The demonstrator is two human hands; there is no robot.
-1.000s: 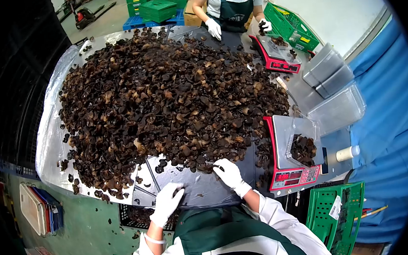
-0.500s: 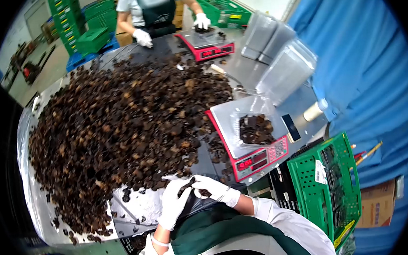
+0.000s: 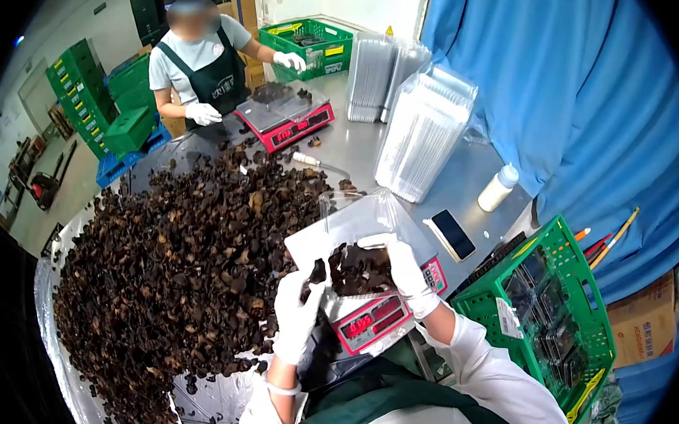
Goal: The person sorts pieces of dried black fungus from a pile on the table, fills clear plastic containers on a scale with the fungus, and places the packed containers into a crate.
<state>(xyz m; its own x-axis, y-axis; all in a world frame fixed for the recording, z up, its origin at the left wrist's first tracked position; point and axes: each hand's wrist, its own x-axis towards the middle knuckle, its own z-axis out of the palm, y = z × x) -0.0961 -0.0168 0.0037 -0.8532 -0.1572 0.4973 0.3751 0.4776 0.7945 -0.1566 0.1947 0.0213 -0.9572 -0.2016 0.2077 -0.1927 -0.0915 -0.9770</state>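
In white gloves, both my hands are at the near red scale (image 3: 371,324). On its plate rests a clear plastic box (image 3: 332,212) holding dark wood-ear-like pieces (image 3: 360,269). My left hand (image 3: 297,312) is closed round a few dark pieces, left of the box. My right hand (image 3: 407,274) is at the box's right side, fingers bent over its rim and pressed together. The big heap of dark pieces (image 3: 180,276) spreads over the table to the left.
Across the table a co-worker (image 3: 206,72) stands by a second red scale (image 3: 291,125). Stacked clear boxes (image 3: 425,129), a phone (image 3: 453,234) and a white bottle (image 3: 498,187) lie right. A green crate (image 3: 594,305) with packed boxes stands at the lower right.
The view has swung right. Both my hands have moved from the heap's near edge to the box on the scale. The co-worker's hand has lifted off the far scale.
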